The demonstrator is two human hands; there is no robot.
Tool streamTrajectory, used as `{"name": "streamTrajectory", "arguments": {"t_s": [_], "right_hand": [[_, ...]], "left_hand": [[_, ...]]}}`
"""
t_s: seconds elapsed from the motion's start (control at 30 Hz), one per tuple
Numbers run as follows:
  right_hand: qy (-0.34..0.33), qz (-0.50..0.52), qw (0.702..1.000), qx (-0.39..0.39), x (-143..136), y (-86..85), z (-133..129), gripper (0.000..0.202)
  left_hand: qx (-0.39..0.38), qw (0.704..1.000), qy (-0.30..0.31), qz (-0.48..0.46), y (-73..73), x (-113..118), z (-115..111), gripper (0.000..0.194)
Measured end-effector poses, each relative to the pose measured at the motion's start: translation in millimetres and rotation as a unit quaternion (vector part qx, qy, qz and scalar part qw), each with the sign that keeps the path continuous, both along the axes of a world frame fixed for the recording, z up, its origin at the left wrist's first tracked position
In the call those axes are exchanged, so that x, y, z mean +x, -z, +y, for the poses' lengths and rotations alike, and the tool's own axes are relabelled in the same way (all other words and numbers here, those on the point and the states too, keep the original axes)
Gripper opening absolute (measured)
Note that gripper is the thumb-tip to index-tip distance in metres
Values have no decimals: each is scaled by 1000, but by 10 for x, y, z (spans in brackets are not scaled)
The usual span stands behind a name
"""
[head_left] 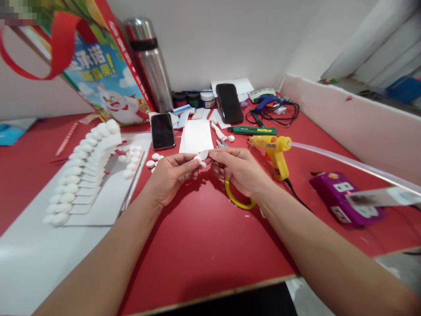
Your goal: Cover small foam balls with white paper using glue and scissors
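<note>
In the middle of the head view, above the red table, my left hand pinches a small white piece, soft-looking like clay or foam. My right hand meets it from the other side, thumb and fingers pressed together at the piece's edge. Under the right hand shows a yellow loop, with metal tips beyond the fingers; whether they belong together is hidden. Small white lumps lie beside my left hand. To the left stands a white curved stair model edged with rounded white pieces.
A yellow glue gun with a long clear stick lies right, near a purple power strip. Behind are a green cutter, two phones, white paper, a steel flask and a colourful bag. The table's front edge is close.
</note>
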State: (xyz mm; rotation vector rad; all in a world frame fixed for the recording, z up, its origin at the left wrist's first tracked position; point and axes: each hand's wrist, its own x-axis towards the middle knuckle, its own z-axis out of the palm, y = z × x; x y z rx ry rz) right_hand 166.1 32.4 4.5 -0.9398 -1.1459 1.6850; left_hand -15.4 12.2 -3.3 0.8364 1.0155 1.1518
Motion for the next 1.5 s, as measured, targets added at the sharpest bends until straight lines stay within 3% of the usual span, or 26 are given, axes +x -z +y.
{"name": "streamTrajectory", "arguments": {"t_s": [0.27, 0.63, 0.87, 1.5], "right_hand": [[10, -30, 999, 41, -25, 52, 11, 19], [15, -91, 986, 138, -22, -26, -71, 23], [34, -102, 961, 255, -32, 29, -42, 25], [44, -175, 904, 388, -31, 93, -59, 30]], "left_hand": [[8, 1000, 6, 15, 25, 9, -14, 25], [67, 997, -18, 27, 53, 28, -23, 16], [111, 993, -30, 33, 109, 12, -3, 15], [106, 992, -37, 62, 159, 3, 6, 16]]}}
